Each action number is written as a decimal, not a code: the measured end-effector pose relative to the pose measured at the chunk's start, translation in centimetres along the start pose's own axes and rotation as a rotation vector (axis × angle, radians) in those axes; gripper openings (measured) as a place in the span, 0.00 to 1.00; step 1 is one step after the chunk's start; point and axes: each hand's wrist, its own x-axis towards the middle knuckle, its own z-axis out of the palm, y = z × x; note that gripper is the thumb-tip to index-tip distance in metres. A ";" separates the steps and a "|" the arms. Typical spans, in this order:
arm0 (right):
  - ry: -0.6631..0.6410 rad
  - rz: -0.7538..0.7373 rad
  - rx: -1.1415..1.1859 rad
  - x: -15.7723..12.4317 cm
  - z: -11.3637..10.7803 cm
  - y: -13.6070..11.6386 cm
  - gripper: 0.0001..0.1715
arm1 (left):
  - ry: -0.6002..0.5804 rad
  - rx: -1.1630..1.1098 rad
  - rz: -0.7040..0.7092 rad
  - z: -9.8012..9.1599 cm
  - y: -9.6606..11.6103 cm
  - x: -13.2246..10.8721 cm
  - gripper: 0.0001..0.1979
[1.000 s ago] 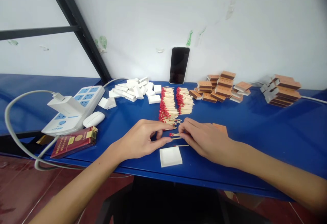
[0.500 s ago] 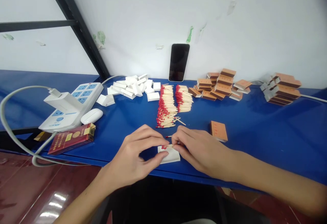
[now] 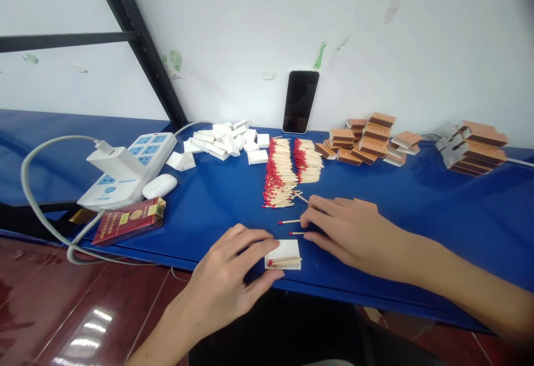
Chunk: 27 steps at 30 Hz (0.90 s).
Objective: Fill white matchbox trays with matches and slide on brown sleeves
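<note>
The small white tray (image 3: pixel 286 248) lies on the blue counter (image 3: pixel 417 216), close to its front edge. It is a shallow rectangle, looking like thin card, and a few matches (image 3: pixel 284 262) lie along its near wall. The left hand (image 3: pixel 229 271) holds its left end between thumb and finger. If this hand presses unevenly, I think the light tray could tip or slide over the edge, and the matches could spill.

Just beyond, the right hand (image 3: pixel 359 235) has a narrow gap between thumb and forefinger, at the tails of two single matches (image 3: pixel 288 222); whether the fingers pinch them, I cannot tell. The slim round heads could roll or turn askew if pushed carelessly on this smooth paint.

Farther out, the larger match pile (image 3: pixel 280 174) has pale wooden sticks and red heads; a sleeve brush might scatter it. Behind stand angular white trays (image 3: pixel 227 141) in a loose heap and stacked orange-brown matchboxes (image 3: pixel 373 135), which could topple if bumped.
</note>
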 end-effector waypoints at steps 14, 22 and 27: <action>0.063 0.008 -0.092 1.5 2.1 0.4 0.10 | -0.261 0.222 0.030 -0.8 1.0 0.1 0.19; 0.074 0.024 -0.098 2.0 2.6 0.3 0.12 | -0.321 0.280 0.061 -0.7 1.1 0.2 0.27; 0.074 0.011 -0.103 1.9 2.9 0.2 0.15 | -0.248 0.234 0.048 -0.6 1.0 0.3 0.15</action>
